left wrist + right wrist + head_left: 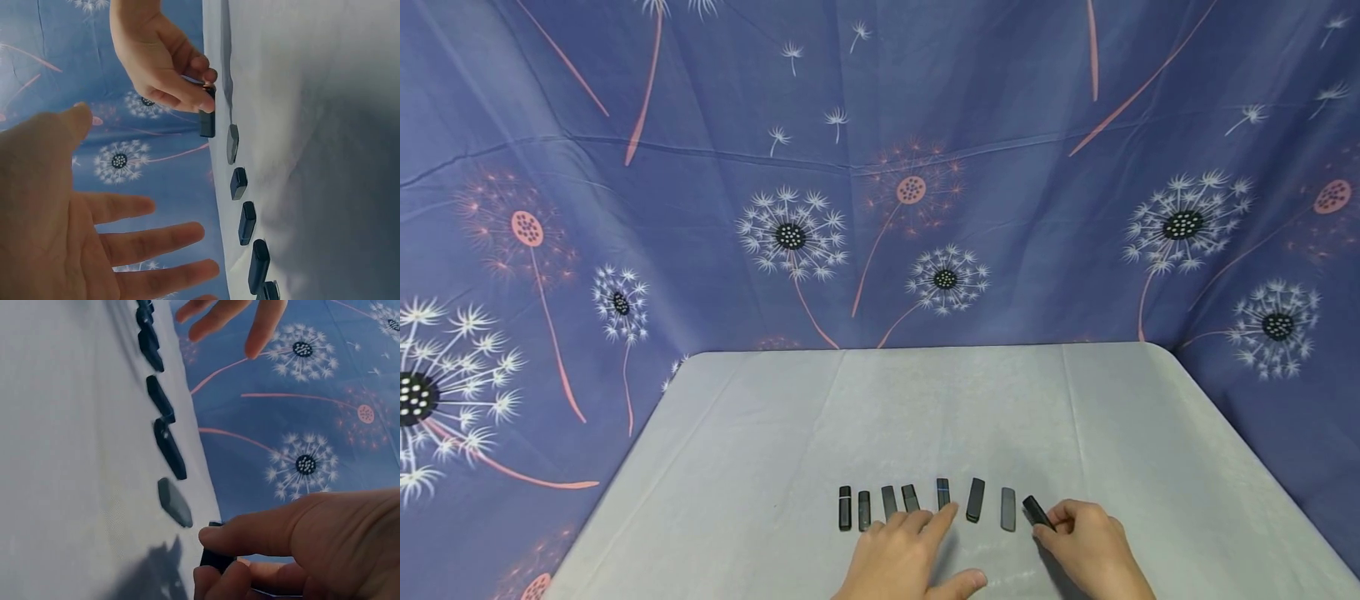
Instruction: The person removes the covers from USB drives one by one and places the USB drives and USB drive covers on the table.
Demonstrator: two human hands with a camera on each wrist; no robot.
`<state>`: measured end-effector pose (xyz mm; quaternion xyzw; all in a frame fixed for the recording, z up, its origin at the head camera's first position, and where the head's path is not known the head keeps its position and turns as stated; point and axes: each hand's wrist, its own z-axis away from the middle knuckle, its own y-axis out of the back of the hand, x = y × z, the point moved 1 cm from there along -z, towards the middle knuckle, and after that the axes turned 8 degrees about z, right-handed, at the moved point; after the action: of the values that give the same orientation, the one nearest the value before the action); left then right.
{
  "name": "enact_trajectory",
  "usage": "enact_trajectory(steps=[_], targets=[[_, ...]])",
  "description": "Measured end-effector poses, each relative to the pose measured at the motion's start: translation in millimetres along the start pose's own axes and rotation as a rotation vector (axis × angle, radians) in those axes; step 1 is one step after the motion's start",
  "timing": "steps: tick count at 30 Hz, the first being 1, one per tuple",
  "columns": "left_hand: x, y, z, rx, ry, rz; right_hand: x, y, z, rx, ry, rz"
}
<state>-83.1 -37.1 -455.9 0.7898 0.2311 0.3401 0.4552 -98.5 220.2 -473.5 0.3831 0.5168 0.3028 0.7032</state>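
Pinches a black stick in the right hand, near end hidden, just right of the row of dark sticks; holds the left hand spread, empty, obscuring several near ends.

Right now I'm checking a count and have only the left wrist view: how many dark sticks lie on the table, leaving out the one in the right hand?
Observer: In the head view I can see seven dark sticks in a row, besides the held stick in the right hand.
Operator: My picture cuts off the row's left end. Does the last stick there carry any marking?
Observer: Yes, the leftmost stick has a pale band across it, near its far end.
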Motion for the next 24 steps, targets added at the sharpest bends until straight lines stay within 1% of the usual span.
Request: enact_trajectory(steps=[3,5,8,12,15,24], targets=[[-1.2,2.2,-0.2,0.035,-0.015,-0.004,-4,2,1.6,0.024,0.026,-0.008],[-1.9,3.9,-0.6,0.047,-0.022,-0.006,-7,4,2.7,0.027,0.032,-0.023],[-3.6,7.3,-1.7,0.027,-0.003,0.023,-12,7,4.3,0.016,0.039,-0.056],[-6.1,11.4,-2.7,-0.021,0.054,0.069,-19,11,7.0,0.01,0.04,-0.1],[-7.5,12.5,-2.6,-0.031,0.077,0.074,-25,14,9.9,0.015,0.054,-0.13],[-10.6,13.8,0.4,0.007,0.114,0.081,-47,25,20.2,-0.003,0.106,-0.257]])
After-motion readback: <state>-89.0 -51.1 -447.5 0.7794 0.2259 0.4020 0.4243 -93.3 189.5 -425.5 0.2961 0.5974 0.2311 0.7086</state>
